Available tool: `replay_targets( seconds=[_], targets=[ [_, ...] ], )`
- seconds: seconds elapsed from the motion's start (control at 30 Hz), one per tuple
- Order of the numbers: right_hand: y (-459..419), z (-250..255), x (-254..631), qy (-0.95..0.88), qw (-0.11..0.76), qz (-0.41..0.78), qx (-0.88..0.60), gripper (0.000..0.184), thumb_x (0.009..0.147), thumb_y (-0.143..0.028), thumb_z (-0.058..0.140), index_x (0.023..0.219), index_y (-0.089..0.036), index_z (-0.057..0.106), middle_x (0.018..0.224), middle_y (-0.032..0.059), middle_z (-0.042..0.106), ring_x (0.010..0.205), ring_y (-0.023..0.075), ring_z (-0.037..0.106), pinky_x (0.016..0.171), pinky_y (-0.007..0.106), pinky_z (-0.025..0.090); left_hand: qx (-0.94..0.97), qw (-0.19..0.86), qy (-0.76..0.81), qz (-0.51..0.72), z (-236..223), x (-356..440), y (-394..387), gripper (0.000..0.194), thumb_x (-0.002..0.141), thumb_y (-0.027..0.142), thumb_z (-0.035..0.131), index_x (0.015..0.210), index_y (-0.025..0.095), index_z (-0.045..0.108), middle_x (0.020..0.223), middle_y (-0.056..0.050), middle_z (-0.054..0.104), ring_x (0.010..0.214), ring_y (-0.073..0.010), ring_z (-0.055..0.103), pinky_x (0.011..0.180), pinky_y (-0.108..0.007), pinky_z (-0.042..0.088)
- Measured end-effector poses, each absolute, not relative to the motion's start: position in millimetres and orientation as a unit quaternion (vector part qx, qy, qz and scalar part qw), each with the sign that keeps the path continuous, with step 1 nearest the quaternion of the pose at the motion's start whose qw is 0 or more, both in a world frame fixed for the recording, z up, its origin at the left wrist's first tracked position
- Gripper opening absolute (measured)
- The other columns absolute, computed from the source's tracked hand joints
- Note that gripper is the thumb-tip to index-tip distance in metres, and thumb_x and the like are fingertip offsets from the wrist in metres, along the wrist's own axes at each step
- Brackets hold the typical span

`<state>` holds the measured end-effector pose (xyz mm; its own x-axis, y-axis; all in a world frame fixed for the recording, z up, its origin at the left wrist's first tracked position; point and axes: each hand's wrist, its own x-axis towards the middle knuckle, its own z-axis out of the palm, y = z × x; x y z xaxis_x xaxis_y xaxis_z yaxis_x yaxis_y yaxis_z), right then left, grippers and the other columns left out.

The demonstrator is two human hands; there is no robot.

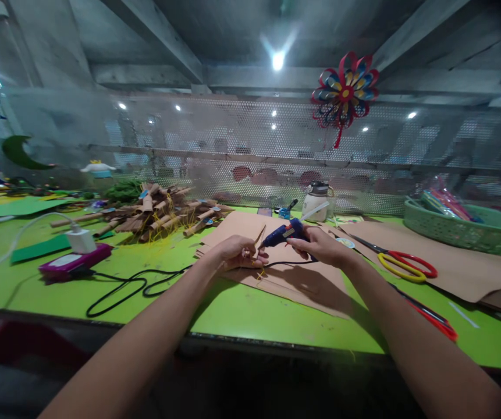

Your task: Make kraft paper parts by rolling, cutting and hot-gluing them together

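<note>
My right hand (315, 244) is wrapped round a dark blue hot glue gun (283, 233), with a pale glue stick (315, 210) poking out of its back. The gun's nozzle points left, close to a small folded piece of brown paper (259, 241). Between the fingers of my left hand (241, 251) that paper piece is pinched; yellow string (260, 273) hangs below it. Whether nozzle and paper touch, I cannot tell. Under both hands lie sheets of brown kraft paper (320, 291) on the green table (250, 314).
Left of the hands are a pile of brown paper rolls (158, 212) and a purple power strip (75, 262) with a black cord (141, 285). At right lie red-and-yellow scissors (402, 265), a red-handled tool (433, 317) and a green basket (464, 230). Behind stands a white bottle (315, 201).
</note>
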<state>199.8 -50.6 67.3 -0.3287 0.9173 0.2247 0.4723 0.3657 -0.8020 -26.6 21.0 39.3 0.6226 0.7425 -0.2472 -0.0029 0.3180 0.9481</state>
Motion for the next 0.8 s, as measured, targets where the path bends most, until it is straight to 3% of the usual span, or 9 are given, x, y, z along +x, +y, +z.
replay_targets(
  seconds=[0.23,0.5,0.8],
  targets=[
    [-48.5,67.2,199.9,-0.735,0.374,0.300,-0.479,0.029,0.081,-0.045,0.054,0.076,-0.016,0.050,0.058,-0.0017,0.048,0.049,0.0098,0.045,0.046,0.023,0.036,0.537,0.730,0.344,0.246,40.0,-26.9,20.8,0.017,0.065,0.004,0.050,0.080,0.005,0.058,0.085,-0.019,0.068,0.086,-0.0244,0.068,0.072,-0.027,0.057],
    [-50.5,66.7,200.5,-0.749,0.338,0.325,-0.469,0.029,0.083,-0.043,0.053,0.086,-0.014,0.052,0.058,-0.0015,0.050,0.049,0.0096,0.044,0.046,0.023,0.035,0.523,0.735,0.343,0.262,37.5,-26.6,22.1,0.013,0.064,0.004,0.050,0.075,0.006,0.056,0.090,-0.021,0.068,0.090,-0.0277,0.067,0.077,-0.033,0.057],
    [-48.8,63.8,204.3,-0.761,0.318,0.338,-0.453,0.031,0.084,-0.044,0.054,0.085,-0.013,0.052,0.060,-0.0008,0.052,0.052,0.0094,0.046,0.049,0.023,0.037,0.506,0.747,0.347,0.256,36.5,-26.3,22.8,0.016,0.063,0.004,0.049,0.078,0.005,0.055,0.091,-0.023,0.068,0.090,-0.0288,0.067,0.078,-0.035,0.056]
  ],
)
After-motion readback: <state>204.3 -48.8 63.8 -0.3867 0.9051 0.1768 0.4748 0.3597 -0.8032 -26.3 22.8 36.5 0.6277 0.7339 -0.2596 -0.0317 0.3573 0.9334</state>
